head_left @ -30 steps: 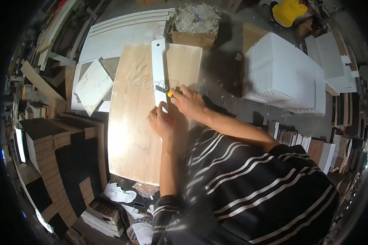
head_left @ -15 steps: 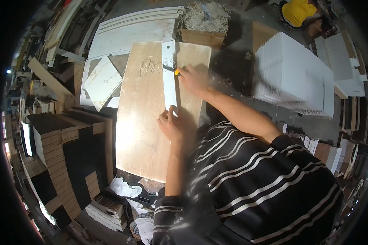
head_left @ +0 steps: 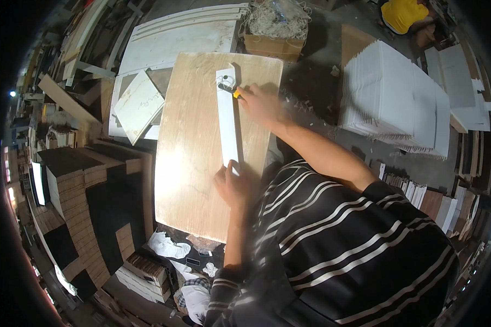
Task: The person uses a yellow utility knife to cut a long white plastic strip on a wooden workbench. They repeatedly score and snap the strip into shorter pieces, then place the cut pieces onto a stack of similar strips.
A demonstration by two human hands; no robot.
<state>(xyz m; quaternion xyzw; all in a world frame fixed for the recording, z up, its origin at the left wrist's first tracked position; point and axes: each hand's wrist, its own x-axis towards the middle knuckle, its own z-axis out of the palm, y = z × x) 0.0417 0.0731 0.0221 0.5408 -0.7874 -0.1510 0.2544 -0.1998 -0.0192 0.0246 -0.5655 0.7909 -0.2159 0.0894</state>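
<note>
A narrow white strip (head_left: 228, 122) with a round hole near its far end lies lengthwise on a pale wood-grain board (head_left: 191, 147). My left hand (head_left: 231, 184) is closed on the near end of the strip. Near the far end, my right hand (head_left: 259, 106) grips a small yellow-and-black hand tool (head_left: 237, 94), whose dark tip lies across the strip just below the hole. The exact kind of tool is too small to make out. Thin curled shavings (head_left: 222, 82) loop around that tip and the strip's far end.
A cardboard box (head_left: 273, 47) full of stringy shavings stands beyond the board. White panels (head_left: 139, 106) lie at the left, above dark-faced stacked boards (head_left: 112, 212). Tall stacked white panels (head_left: 393, 92) stand right. Another person in yellow (head_left: 402, 15) is at the far right.
My left hand has drawn the strip toward me, so its holed end is now beside the tool. My right hand has stayed nearly in place. The shavings have shifted onto the strip's far end.
</note>
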